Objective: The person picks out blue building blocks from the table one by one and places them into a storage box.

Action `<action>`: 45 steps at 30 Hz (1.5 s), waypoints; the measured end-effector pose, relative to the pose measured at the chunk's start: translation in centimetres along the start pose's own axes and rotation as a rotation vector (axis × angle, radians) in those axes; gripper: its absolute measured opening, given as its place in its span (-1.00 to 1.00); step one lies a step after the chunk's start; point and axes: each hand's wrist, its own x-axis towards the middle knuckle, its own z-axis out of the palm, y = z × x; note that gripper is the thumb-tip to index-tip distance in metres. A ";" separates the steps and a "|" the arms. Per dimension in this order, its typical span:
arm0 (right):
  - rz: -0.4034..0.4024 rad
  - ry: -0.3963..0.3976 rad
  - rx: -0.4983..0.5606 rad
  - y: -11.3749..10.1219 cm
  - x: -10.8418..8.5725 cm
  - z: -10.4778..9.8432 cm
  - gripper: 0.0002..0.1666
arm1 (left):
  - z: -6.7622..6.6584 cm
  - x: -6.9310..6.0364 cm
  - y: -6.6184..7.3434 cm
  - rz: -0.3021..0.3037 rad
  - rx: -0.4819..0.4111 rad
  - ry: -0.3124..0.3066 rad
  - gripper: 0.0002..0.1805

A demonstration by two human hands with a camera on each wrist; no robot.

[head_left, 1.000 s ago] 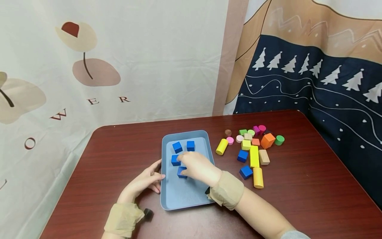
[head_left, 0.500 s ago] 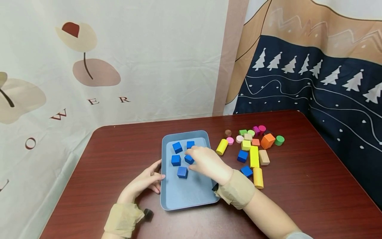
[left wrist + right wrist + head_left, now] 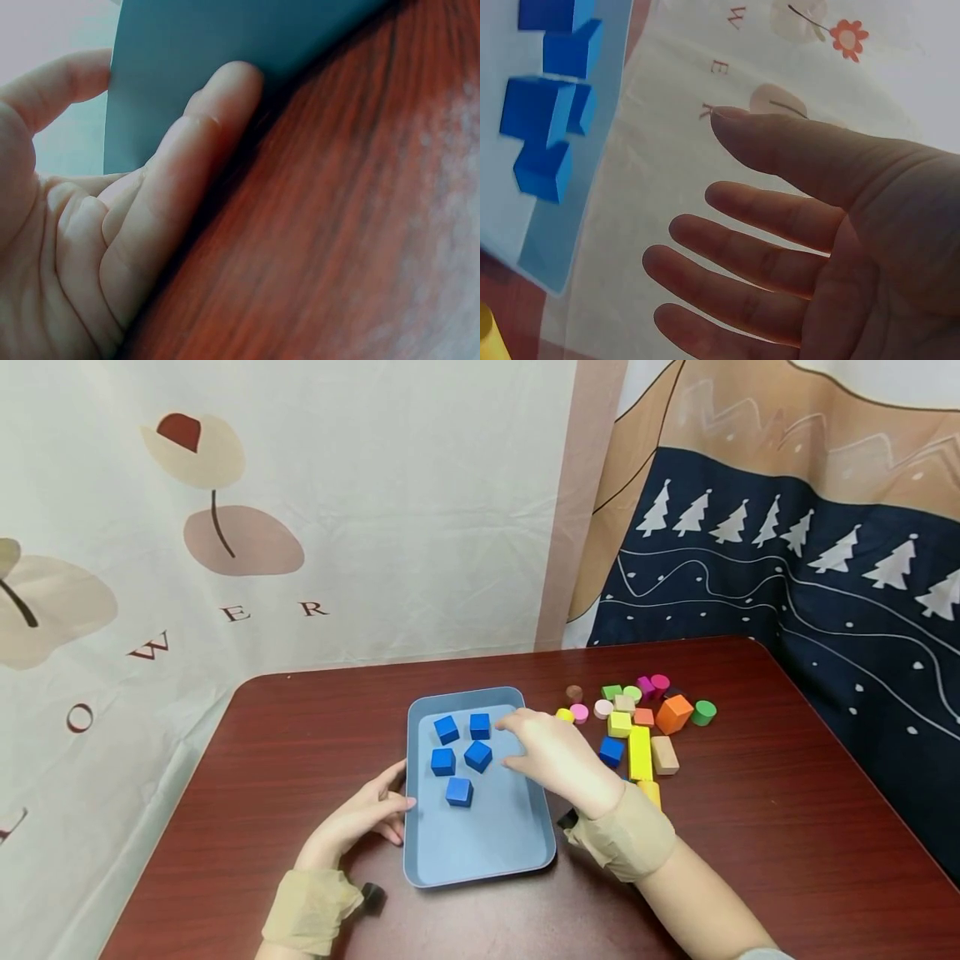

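The blue-grey tray (image 3: pixel 491 847) lies on the table with several blue cubes (image 3: pixel 459 792) in it. At its left side, my left hand (image 3: pixel 367 810) holds the edge, thumb over the rim and other fingers along the outer wall. The left wrist view shows those fingers (image 3: pixel 169 195) against the tray wall (image 3: pixel 172 67). Over the right part of the tray is my right hand (image 3: pixel 566 760), fingers spread and nothing between them. In the right wrist view, a gap separates its thumb (image 3: pixel 780 150) from the other fingers, and the blue cubes (image 3: pixel 540 109) stand beyond.
Right of the tray lies a group of coloured blocks: a blue cube (image 3: pixel 611 752), a long yellow block (image 3: pixel 640 753), an orange block (image 3: pixel 674 714), a green cylinder (image 3: pixel 703 713) and others. My right hand and wrist partly cover some. A printed curtain (image 3: pixel 405 527) hangs behind the table.
My right hand has let go of a blue cube in the tray, right of the others, and moved rightward off it with its fingers apart. My left hand stays at the tray.
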 end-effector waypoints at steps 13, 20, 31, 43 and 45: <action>0.043 0.131 -0.010 3.4 -1.1 -1.6 -0.47 | -0.1 0.1 0.0 0.017 -0.007 -0.009 -0.10; 0.084 0.166 -0.016 5.1 -1.8 -2.1 -0.54 | 0.0 0.0 0.1 0.021 -0.012 -0.009 -0.10; 0.176 0.115 -0.004 7.9 -2.7 -1.9 -0.52 | 0.1 -0.1 0.3 0.015 -0.009 -0.008 -0.10; 0.257 0.032 0.017 10.2 -2.8 -1.0 -0.52 | 0.2 -0.1 0.2 0.016 -0.007 -0.008 -0.10; 0.272 0.018 0.022 10.5 -2.8 -0.7 -0.52 | 0.2 -0.1 0.2 0.012 -0.005 -0.005 -0.10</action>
